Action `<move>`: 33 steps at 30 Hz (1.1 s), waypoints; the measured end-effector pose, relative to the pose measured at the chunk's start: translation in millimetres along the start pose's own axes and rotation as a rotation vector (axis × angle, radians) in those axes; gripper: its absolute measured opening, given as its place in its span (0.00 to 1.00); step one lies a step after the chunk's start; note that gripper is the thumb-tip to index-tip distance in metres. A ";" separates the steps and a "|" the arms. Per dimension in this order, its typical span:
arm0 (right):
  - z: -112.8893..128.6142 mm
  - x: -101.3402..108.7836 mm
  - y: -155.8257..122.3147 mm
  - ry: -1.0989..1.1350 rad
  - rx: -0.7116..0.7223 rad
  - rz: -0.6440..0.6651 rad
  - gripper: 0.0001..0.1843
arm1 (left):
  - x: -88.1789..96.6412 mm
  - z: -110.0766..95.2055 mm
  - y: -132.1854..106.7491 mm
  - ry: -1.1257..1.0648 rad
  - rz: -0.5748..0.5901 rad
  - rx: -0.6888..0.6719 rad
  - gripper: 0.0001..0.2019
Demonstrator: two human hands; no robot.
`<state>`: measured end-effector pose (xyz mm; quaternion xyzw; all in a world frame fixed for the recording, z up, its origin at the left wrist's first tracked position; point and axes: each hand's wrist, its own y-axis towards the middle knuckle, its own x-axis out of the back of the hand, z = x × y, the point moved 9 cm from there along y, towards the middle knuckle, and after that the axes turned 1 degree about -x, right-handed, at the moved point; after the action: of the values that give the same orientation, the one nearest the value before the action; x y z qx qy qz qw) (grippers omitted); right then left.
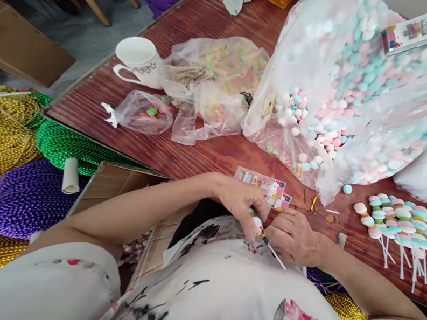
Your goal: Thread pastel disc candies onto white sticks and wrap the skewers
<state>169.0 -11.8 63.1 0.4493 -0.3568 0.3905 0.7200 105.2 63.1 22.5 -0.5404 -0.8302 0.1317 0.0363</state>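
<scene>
In hand: one candy stick (265, 240), held at the near edge of the wooden surface (206, 153); our left hand (239, 200) has its grip closed on the candy end, our right hand (294, 236) pinches the white stem. Done: a pile of finished candy sticks (395, 220) to our right. Left: the large bag of loose pastel candies (356, 91) looks mostly full, so we judge the work far from finished. Also: printed wrapper (266, 186).

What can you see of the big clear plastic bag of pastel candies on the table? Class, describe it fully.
The big clear bag is thin, crinkled, see-through plastic, slumped on its side on the wooden table. It is stuffed with small round candies in pink, pale blue and white. Its mouth lies open toward the person, with a few candies spilling out. A printed card packet rests on top. A smaller bag touches its left side.
</scene>
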 end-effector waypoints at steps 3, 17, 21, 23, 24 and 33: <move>-13.1 -4.8 1.3 0.024 -0.152 0.032 0.11 | 30.7 -46.6 -21.7 0.442 -0.238 -0.087 0.12; -102.4 6.9 16.4 1.028 -0.802 -0.444 0.07 | 63.0 -65.6 -12.5 0.589 -0.840 -0.485 0.16; -114.4 13.7 2.2 0.832 -0.839 -0.606 0.08 | 70.0 -56.2 -22.4 0.319 -0.903 -0.506 0.32; -116.8 27.4 -1.6 0.748 -0.819 -0.704 0.09 | 54.8 -41.7 -14.3 0.261 -0.760 -0.421 0.35; -117.0 30.2 -1.3 0.767 -0.810 -0.726 0.09 | 45.3 -34.1 -10.0 0.251 -0.665 -0.370 0.31; -95.8 -42.3 12.5 1.818 -0.979 -0.694 0.14 | 9.7 -44.4 -60.2 1.137 -0.906 -0.375 0.12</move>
<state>155.0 70.3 -1.6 -0.2665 0.3385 0.1678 0.8867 56.8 56.9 80.0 -0.1278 -0.8332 -0.3391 0.4177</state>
